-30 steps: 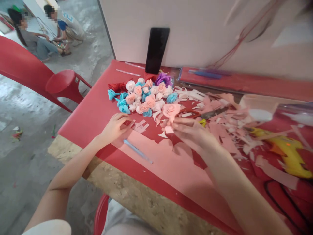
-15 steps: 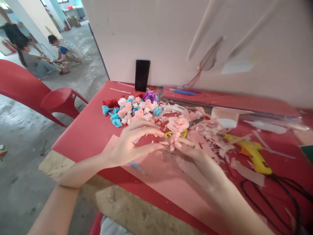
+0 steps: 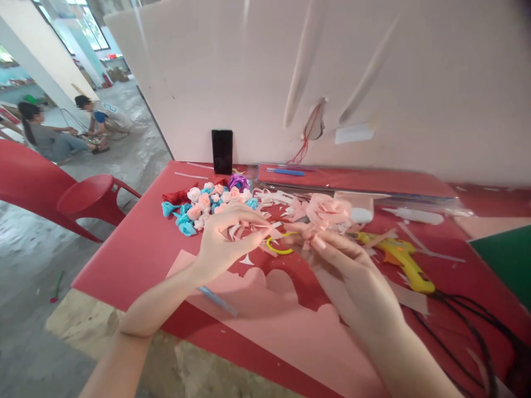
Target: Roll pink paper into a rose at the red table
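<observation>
My right hand (image 3: pixel 350 273) holds a large pink paper rose (image 3: pixel 328 209) by its base, lifted a little above the red table (image 3: pixel 136 254). My left hand (image 3: pixel 227 237) pinches a pale pink paper strip (image 3: pixel 276 228) that runs toward the rose's base. The fingertips of both hands almost meet. Just below them lies the yellow handle of a pair of scissors (image 3: pixel 277 247) among pink paper scraps.
A heap of small pink, white and blue paper roses (image 3: pixel 203 203) lies behind my left hand. A cut pink sheet (image 3: pixel 290 326) and a blue pen (image 3: pixel 218 301) lie near the front edge. A yellow glue gun (image 3: pixel 404 258) is right, a black phone (image 3: pixel 222 150) leans on the wall, a red chair (image 3: pixel 83 196) stands left.
My left hand came off the table and moved right to meet my right hand. The right hand lifted the pink rose higher. The camera has tilted up.
</observation>
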`<state>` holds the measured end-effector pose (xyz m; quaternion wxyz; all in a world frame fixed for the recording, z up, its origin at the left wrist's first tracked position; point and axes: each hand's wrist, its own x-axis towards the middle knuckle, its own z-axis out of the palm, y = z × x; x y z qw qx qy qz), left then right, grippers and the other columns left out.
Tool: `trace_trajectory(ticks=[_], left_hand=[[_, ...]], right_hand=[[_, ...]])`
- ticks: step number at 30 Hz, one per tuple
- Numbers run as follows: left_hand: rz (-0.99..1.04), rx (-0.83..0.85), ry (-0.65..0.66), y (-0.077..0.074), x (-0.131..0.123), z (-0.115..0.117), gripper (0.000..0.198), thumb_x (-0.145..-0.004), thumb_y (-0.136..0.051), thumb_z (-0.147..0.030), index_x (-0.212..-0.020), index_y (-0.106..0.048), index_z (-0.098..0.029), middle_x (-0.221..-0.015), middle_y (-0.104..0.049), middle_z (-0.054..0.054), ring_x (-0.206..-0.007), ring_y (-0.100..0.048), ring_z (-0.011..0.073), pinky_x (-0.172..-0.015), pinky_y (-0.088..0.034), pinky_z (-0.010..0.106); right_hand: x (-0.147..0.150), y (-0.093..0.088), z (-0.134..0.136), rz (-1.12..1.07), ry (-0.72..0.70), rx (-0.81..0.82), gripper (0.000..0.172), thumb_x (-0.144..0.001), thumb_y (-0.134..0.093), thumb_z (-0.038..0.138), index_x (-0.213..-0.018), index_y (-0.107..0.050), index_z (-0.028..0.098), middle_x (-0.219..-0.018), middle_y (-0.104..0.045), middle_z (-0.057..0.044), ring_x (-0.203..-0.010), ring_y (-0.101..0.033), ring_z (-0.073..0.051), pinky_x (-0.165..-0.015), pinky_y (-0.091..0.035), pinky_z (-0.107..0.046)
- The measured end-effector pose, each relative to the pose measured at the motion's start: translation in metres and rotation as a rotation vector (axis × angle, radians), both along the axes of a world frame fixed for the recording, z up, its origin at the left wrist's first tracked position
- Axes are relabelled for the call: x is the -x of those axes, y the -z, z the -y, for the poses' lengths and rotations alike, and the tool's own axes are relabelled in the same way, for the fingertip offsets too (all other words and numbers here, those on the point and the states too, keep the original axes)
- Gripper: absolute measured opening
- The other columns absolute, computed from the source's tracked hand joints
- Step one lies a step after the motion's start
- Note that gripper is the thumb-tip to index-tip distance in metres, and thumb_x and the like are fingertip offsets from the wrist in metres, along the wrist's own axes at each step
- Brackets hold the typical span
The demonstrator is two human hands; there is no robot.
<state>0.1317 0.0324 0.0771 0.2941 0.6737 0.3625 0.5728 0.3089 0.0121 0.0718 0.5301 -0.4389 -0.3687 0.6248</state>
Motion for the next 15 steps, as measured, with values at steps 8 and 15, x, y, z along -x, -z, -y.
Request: trace_trajectory(ticks=[8,15], left_hand=[[0.261,0.230,-0.107,0.019,-0.013,-0.007,0.014,-0.070,-0.071,-0.033,-0.070,-0.064,-0.021,-0.070,-0.064,-0.001,-0.061,-0.059,0.0114,-0.055,-0.049,0.026],[0.333,0.193,-0.111,0.016,-0.011,-0.013,0.012,-0.074,-0.068,-0.029,-0.071,-0.059,-0.021,-0.079,-0.067,-0.002,-0.076,-0.063,0.0124,-0.066,-0.052,0.027]], right_hand=[[0.009,0.003,0.018,0.012,-0.024,0.073,0.014,-0.057,-0.079,0.044,-0.059,-0.071,0.032,-0.072,-0.069,0.000,-0.068,-0.061,-0.018,-0.063,-0.050,-0.032],[0.018,0.003,0.019,-0.122,-0.270,0.133,0.015,-0.063,-0.076,0.042,-0.060,-0.071,0.028,-0.069,-0.066,0.000,-0.064,-0.055,-0.013,-0.063,-0.046,-0.026]])
